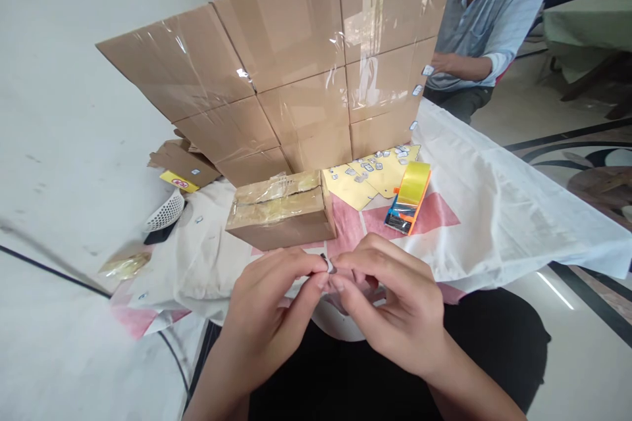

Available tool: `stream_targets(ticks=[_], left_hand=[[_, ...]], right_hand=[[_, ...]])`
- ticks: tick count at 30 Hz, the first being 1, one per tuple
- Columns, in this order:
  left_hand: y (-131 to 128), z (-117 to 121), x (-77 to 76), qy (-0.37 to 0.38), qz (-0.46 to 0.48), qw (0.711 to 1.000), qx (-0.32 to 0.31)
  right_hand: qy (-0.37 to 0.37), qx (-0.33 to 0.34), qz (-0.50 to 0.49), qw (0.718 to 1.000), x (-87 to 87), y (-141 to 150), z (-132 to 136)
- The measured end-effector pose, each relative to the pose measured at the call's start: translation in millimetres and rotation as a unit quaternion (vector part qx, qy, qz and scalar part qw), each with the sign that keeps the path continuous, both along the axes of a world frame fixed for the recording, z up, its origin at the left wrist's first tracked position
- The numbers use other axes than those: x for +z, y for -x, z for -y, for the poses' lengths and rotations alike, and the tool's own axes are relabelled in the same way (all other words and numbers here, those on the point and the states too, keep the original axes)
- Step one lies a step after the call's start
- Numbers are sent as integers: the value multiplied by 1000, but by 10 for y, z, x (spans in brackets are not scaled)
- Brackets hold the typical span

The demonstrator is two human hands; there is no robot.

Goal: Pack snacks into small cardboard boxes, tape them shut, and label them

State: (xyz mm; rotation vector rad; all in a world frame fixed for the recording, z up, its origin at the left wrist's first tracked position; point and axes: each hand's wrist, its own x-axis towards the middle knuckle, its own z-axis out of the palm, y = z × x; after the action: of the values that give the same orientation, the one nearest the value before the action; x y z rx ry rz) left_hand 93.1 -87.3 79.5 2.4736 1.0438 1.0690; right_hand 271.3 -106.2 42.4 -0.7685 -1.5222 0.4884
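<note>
My left hand (274, 299) and my right hand (397, 299) meet at the near edge of the table, thumbs and forefingers pinched together. Between their fingertips is a small white label (330, 266) with a dark edge, partly hidden by the fingers. Just beyond my left hand sits a taped cardboard box (281, 230). Similar small labels lie scattered on a yellow sheet (353, 196) behind and to the right of the box. A tape dispenser (411, 194) with yellow tape lies beyond my right hand.
A tall cardboard panel (301, 105) with clear tape stands across the table, a few labels along its right edge. At the left are a white perforated basket (165, 216) and an opened carton (197, 168). A seated person (474, 46) is behind the panel at the right.
</note>
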Motion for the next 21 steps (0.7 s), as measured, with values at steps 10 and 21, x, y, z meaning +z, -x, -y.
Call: stream_targets(ticks=[10, 21], left_hand=[[-13, 34, 9, 37, 36, 998, -26], [-41, 59, 34, 91, 33, 994, -47]], right_hand=[[-59, -47, 86, 993, 7, -32, 83], [-60, -46, 89, 993, 14, -38, 140]])
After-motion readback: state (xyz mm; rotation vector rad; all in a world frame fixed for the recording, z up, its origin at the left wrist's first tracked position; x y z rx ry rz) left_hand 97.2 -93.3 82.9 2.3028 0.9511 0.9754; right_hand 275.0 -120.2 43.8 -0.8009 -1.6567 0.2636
